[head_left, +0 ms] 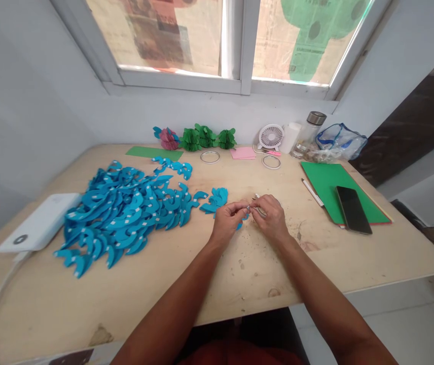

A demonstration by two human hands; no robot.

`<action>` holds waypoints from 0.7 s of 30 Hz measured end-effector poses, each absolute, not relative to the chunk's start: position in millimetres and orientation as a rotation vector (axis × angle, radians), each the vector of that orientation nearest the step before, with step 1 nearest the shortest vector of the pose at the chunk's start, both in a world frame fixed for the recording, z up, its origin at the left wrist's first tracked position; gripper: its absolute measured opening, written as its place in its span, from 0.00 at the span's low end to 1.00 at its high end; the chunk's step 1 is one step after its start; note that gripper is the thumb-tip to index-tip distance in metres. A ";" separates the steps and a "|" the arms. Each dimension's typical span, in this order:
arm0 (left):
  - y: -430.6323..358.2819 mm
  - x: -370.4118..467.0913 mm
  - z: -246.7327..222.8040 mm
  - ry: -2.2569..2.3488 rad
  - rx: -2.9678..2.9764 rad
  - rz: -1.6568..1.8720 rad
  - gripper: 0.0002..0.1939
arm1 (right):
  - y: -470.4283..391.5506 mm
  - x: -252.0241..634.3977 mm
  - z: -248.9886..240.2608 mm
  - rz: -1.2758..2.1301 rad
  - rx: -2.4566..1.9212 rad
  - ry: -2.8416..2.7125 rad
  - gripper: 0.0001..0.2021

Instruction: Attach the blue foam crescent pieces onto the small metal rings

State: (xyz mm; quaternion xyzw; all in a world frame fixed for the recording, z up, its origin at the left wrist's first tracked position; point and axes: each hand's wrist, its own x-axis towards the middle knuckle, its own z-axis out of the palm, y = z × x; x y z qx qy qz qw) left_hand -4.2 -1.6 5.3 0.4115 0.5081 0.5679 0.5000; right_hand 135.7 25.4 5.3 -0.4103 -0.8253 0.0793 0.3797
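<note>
My left hand [230,219] and my right hand [270,217] meet over the middle of the table, fingertips pinched together. Between and below them shows a small blue paper piece [239,225], mostly hidden by my left fingers. What my right fingertips pinch is too small to make out. A pale curved edge, like part of a ring, shows under my right hand. Just left of my hands lies a small cluster of blue paper pieces [217,198]. Farther left spreads a large heap of curved blue paper pieces [125,203], many with small white squares on them.
Paper flowers [190,139] line the wall, with a green strip [152,153], two rings [210,157], pink paper [243,153], a small fan [271,137] and a bottle [308,134]. At right are a pen [312,192], green sheets [327,185] and a phone [354,209]; at left, a power bank [40,223].
</note>
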 end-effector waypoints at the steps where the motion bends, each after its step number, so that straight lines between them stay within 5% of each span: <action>1: -1.3 -4.1 5.1 1.230 0.996 1.373 0.08 | 25.5 135.7 5.2 0.194 -1.046 -2.109 0.04; 21: -0.2 -2.4 0.3 1.146 0.868 1.345 0.08 | 26.3 134.1 5.5 0.011 -1.038 -2.216 0.05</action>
